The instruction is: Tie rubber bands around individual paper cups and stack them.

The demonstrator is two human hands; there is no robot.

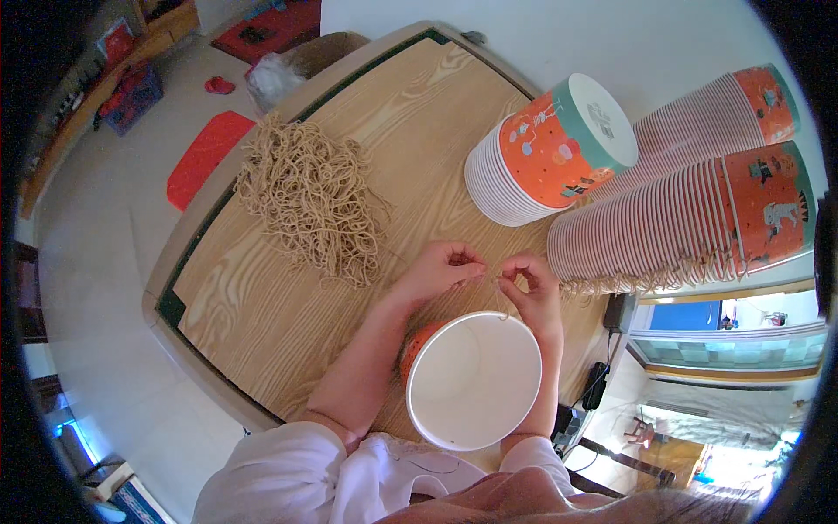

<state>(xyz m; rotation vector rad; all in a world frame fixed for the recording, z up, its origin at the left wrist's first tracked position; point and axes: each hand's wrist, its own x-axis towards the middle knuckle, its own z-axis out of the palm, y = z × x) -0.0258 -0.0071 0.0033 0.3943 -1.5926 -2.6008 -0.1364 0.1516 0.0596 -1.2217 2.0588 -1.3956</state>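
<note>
A white-lined paper bucket (pixel 476 384) with an orange outside lies tilted between my forearms, its mouth facing me. Just beyond its rim, my left hand (pixel 445 269) is closed in a pinch at a thin tan cord. Close beside it, my right hand (pixel 531 290) also pinches the cord (pixel 500 301), and a short strand hangs from those fingers toward the rim. The cord between the fingertips is fine and hard to follow. Left of my hands lies a loose, tangled heap of tan cords (pixel 314 205).
An upside-down stack of orange and green paper buckets (pixel 559 157) stands on the wooden table (pixel 410 113). Two long nested stacks (pixel 646 218) lie at the right, cords hanging along the nearer one. A black power adapter (pixel 596 384) sits by the right edge.
</note>
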